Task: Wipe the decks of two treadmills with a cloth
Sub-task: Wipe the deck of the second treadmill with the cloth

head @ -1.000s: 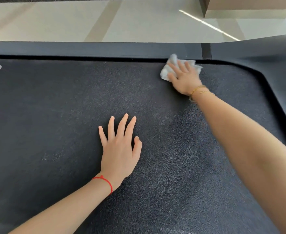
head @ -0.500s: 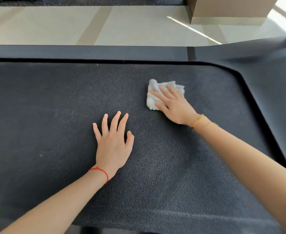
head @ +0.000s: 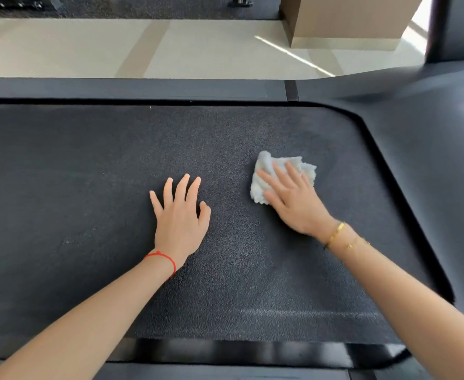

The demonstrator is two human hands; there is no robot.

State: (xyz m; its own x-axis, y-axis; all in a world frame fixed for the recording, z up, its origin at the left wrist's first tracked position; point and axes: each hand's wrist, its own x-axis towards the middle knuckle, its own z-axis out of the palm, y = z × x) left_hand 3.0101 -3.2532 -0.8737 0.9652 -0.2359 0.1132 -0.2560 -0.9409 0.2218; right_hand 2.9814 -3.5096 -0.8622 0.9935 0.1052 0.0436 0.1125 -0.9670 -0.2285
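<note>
The right hand (head: 293, 200) presses a white cloth (head: 282, 174) flat onto the treadmill belt (head: 88, 187) with straight, slightly spread fingers — the cloth lies on the right half of the belt, well short of the far side rail (head: 132, 89) and of the curved motor cover (head: 430, 149) at the right. The left hand (head: 180, 212) rests palm-down on the belt just left of the cloth, fingers spread wide and holding nothing; it looks like a brace.

By my reading the work is mid-wipe on one deck. Pale dust specks show on the left part of the belt and a faint light streak runs near the right near edge, so much of this surface seems left to do. No second treadmill is clearly in view, so whether it has been wiped cannot be told.

No containers appear — only a tan box-like base (head: 346, 20) on the pale floor (head: 88, 48) beyond, its contents hidden.
</note>
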